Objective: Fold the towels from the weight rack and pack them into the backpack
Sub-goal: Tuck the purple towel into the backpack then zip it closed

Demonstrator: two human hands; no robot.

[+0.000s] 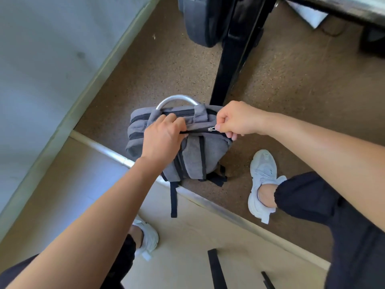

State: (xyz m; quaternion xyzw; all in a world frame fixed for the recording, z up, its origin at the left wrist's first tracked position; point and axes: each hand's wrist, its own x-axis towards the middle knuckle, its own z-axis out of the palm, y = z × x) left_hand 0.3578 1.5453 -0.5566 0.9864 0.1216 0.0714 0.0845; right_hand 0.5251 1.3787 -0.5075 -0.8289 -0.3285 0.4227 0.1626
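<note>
A grey backpack (193,157) with black straps and a silver top handle stands upright on the brown speckled floor, against the black post of the weight rack (233,65). My left hand (162,138) grips the top edge of the backpack beside the zip. My right hand (235,119) pinches the metal zip pull (211,128) at the bag's top right. The zip line between my hands looks mostly closed. No towel shows on or in the bag.
A black weight plate (200,21) hangs on the rack above the bag. A white cloth (308,13) lies at the top right. A metal strip (208,199) divides the brown floor from a pale mat. My white shoes (262,184) flank the bag; the wall is left.
</note>
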